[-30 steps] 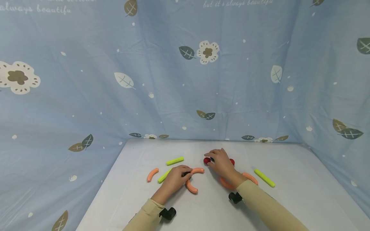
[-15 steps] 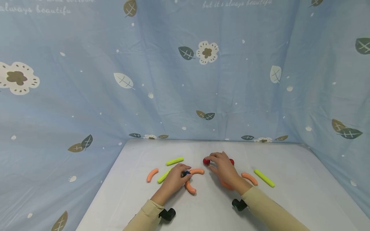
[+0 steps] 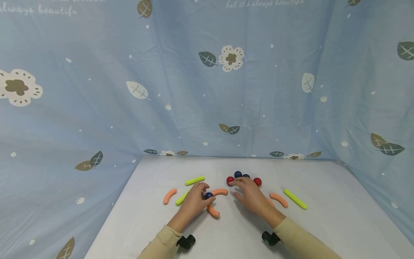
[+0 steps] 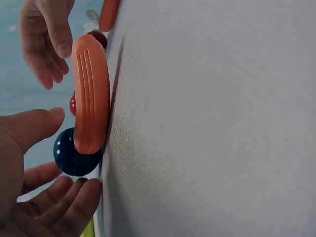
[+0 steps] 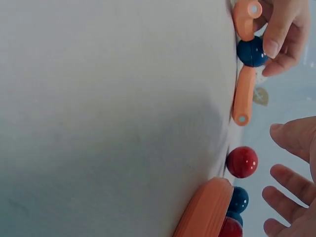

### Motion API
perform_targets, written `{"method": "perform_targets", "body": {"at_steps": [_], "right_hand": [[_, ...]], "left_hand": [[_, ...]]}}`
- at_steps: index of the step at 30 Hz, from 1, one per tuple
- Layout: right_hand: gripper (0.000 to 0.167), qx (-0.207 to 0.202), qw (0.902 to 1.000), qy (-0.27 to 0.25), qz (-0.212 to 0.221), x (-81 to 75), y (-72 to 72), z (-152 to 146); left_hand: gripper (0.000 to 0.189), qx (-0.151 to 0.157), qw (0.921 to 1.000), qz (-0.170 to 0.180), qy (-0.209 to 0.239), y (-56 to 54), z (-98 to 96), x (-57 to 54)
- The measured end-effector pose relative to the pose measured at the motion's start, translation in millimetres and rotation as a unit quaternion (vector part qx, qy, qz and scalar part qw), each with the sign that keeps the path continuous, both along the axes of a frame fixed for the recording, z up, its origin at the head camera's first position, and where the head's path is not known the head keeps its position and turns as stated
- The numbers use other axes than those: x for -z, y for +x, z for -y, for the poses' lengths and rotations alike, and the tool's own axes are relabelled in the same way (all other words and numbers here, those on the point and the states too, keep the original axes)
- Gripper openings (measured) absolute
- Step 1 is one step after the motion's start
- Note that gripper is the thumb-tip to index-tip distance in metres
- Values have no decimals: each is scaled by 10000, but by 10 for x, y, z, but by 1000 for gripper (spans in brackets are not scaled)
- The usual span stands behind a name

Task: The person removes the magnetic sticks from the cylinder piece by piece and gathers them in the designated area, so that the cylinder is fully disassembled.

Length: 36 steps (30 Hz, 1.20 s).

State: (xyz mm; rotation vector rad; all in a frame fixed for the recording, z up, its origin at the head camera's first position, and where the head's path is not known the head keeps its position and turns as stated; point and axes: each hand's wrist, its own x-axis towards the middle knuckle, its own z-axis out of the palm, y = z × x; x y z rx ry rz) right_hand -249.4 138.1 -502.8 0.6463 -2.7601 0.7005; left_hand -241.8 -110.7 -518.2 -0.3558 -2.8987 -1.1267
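My left hand (image 3: 194,199) is around a blue ball (image 3: 208,195), its thumb and fingers spread on either side. Two curved orange rods meet that ball: one rod (image 3: 220,192) points right, the other (image 3: 213,211) toward me. In the left wrist view, an orange rod (image 4: 91,94) overlaps the blue ball (image 4: 69,158). My right hand (image 3: 253,196) hovers with loose, parted fingers beside a red ball (image 3: 230,180), holding nothing. Just beyond its fingers are two blue balls (image 3: 238,174) and another red ball (image 3: 257,181).
Two straight yellow-green rods (image 3: 195,180) and a curved orange rod (image 3: 170,196) lie at the left of the white table (image 3: 155,230). Right of my right arm lie a curved orange rod (image 3: 279,200), another partly hidden, and a yellow-green rod (image 3: 295,199). A blue curtain (image 3: 181,108) hangs behind.
My right hand has drawn back toward me, uncovering the two blue balls. The left hand's fingers have loosened and parted, so more of its blue ball shows.
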Motion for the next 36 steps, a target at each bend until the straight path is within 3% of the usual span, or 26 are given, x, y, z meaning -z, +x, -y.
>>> {"method": "perform_targets", "body": {"at_steps": [8, 19, 27, 36], "right_hand": [[40, 86, 9999, 80, -47, 46, 74, 32], [40, -87, 9999, -131, -10, 90, 182, 72], [36, -79, 9986, -284, 444, 85, 255, 108], [35, -91, 9941, -341, 1023, 128, 293, 192]], "left_hand": [[25, 2, 9990, -350, -287, 62, 17, -7], [24, 466, 9982, -362, -57, 54, 41, -2], [28, 841, 9960, -254, 179, 49, 25, 11], [34, 740, 9971, -33, 151, 41, 5, 38]]}}
